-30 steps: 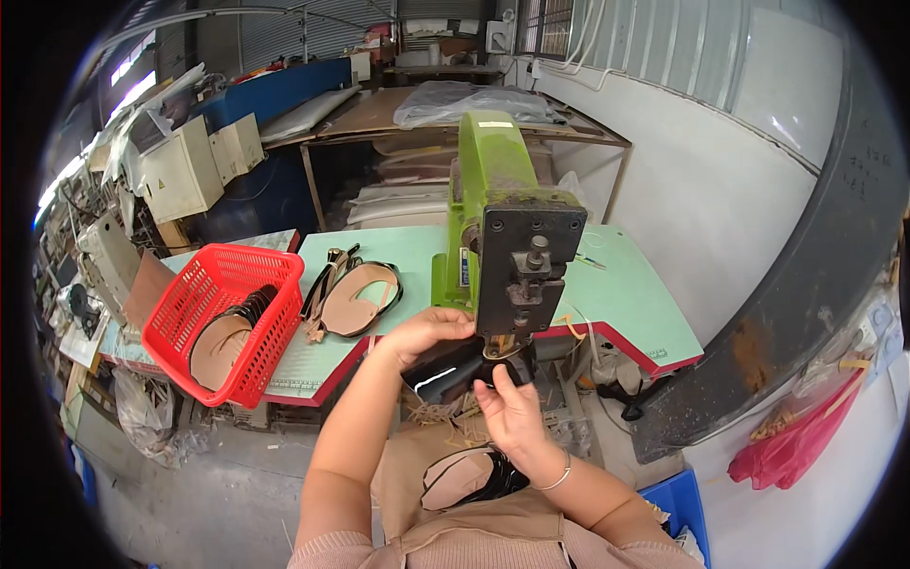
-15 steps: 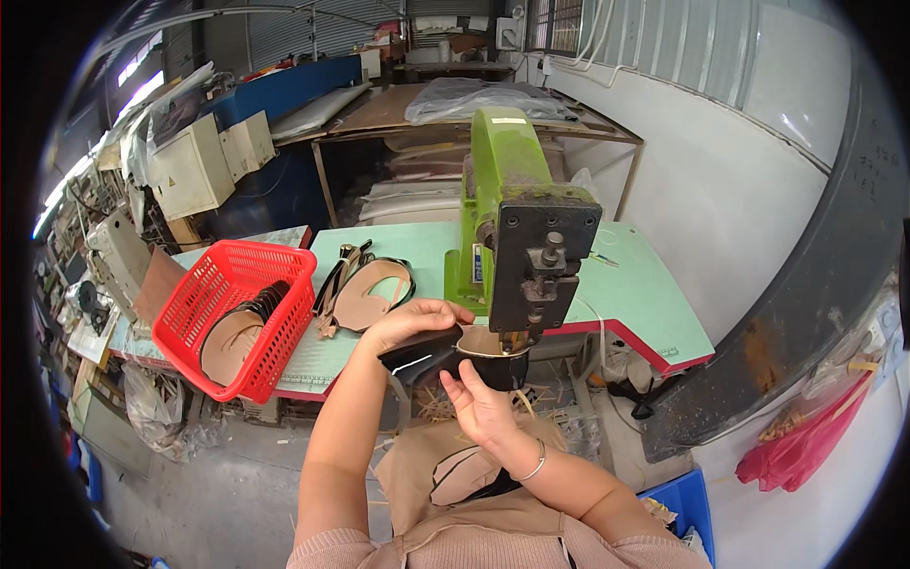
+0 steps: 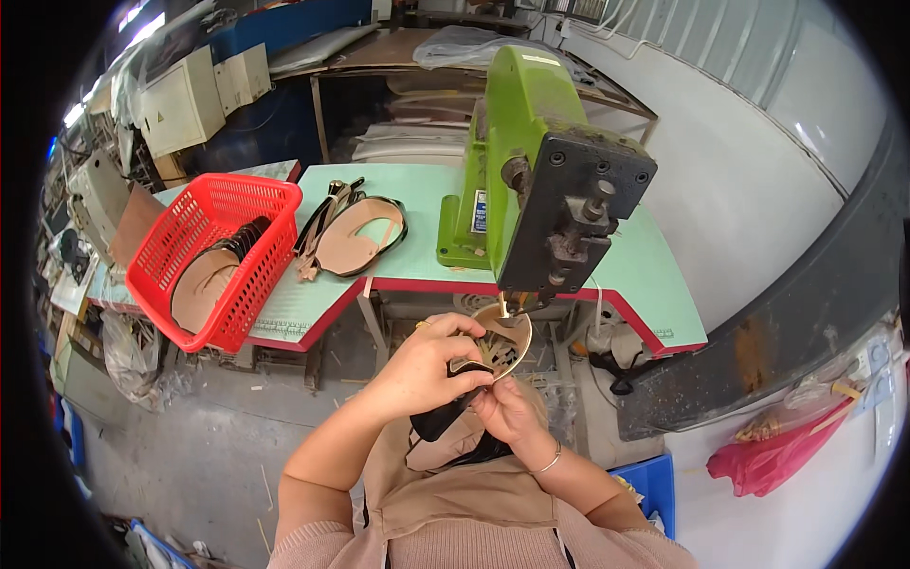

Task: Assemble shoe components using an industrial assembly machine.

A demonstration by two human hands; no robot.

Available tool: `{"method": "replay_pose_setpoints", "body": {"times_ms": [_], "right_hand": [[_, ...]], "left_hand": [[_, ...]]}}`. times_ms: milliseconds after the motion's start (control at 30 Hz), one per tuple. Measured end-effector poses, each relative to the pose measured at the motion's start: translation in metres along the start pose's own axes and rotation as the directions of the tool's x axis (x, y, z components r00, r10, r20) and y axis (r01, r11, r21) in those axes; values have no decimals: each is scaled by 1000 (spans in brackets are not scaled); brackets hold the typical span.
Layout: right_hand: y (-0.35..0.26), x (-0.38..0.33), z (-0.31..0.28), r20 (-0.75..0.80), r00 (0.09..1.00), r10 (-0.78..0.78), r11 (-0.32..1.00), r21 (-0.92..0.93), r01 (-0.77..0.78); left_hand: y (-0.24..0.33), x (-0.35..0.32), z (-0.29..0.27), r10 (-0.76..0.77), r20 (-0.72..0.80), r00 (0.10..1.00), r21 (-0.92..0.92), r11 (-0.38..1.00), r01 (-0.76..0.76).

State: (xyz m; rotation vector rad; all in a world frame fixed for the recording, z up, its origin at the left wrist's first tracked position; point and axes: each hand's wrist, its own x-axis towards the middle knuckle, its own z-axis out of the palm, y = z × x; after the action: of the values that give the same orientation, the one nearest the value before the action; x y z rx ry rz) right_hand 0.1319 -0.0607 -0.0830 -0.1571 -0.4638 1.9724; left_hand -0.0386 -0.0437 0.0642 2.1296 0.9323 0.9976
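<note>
A glossy black shoe upper (image 3: 435, 420) with a beige lining is held in both hands, below the black head of a green machine (image 3: 533, 104). Its curved, lined edge reaches up to the small metal tip under that head; whether they touch I cannot tell. My left hand (image 3: 424, 368) pinches the upper from the left, fingers bent over its edge. Close by on the right, my right hand (image 3: 512, 410) grips the lower edge between thumb and fingers. Another beige and black piece (image 3: 444, 453) lies on my lap, partly hidden by the held upper.
A red plastic basket (image 3: 289, 251) at left holds several beige and black uppers. Beside it, another beige and black upper (image 3: 343, 248) and black straps (image 3: 327, 211) lie on the mint-green table (image 3: 417, 190). A blue bin (image 3: 654, 479) and a pink bag (image 3: 758, 460) are at right.
Both hands have drawn closer together and the upper has been turned, so its lined inside now shows. My view has tilted down, and the machine looks nearer.
</note>
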Motion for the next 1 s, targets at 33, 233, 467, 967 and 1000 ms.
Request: {"method": "replay_pose_setpoints", "body": {"times_ms": [33,233,467,967,1000], "right_hand": [[1,1,-5,-3,1000,7,1000,-3,-7],[11,4,-4,-55,996,67,997,-24,-68],[13,55,-17,-265,941,208,978,45,-204],[81,18,-26,13,629,778,-63,-993,98],[85,18,-30,-73,588,806,-168,-980,108]], "left_hand": [[1,-1,1,28,-36,999,82,996,-25],[-4,-27,-3,-5,-28,1000,107,994,8],[-85,-97,25,-136,-278,951,243,948,207],[-101,7,-58,263,-926,272,337,900,278],[-41,7,-28,89,-893,440,102,995,5]]}}
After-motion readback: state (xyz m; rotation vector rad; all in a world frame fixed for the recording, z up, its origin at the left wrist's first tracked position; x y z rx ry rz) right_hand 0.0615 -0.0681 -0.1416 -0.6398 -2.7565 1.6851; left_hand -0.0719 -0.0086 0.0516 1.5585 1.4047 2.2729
